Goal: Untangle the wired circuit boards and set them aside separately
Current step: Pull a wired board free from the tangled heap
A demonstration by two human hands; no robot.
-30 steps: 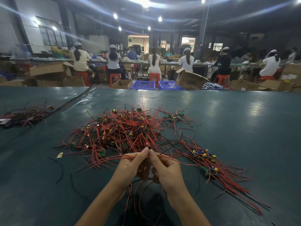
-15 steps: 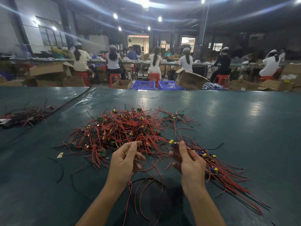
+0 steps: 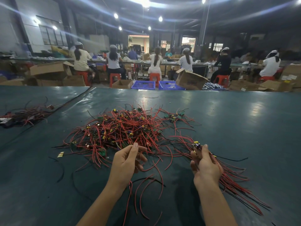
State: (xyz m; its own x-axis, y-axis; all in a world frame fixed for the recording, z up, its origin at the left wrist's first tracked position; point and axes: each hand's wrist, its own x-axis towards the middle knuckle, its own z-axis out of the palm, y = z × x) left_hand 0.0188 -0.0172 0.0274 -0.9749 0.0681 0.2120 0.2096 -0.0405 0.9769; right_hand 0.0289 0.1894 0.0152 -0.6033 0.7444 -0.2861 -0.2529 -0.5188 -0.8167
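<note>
A dark green desk [image 3: 244, 121] fills the lower part of the view in a dim workshop. In the middle of it lies a tangled pile [image 3: 123, 128] of small circuit boards with long red wires and a few black ones. The boards carry yellow and dark parts.

A person's two bare hands reach in from the bottom edge, well apart from each other. The left hand [image 3: 126, 162] is at the near edge of the pile, fingers loosely curled. Its thumb and forefinger tips are close together, but it is not clear whether they pinch a wire. The right hand [image 3: 206, 167] is to the right of the pile and grips one circuit board [image 3: 197, 145] at its fingertips. That board bears a yellow part and a purple one.

Under and to the right of this hand lies a separate bundle [image 3: 236, 181], its red wires running roughly side by side toward the near right. Loose red wires [image 3: 143, 190] curl on the desk between the forearms. A small cluster of boards [image 3: 174, 116] sits just beyond the pile's far right edge, and a yellow scrap [image 3: 60, 154] lies to the pile's left. Another heap of wires [image 3: 24, 115] lies at the far left, past a dark seam in the desk.

Beyond the desk, workers [image 3: 114, 61] sit on red stools with their backs to the camera, among cardboard boxes [image 3: 190, 79] and two blue crates [image 3: 143, 84].
</note>
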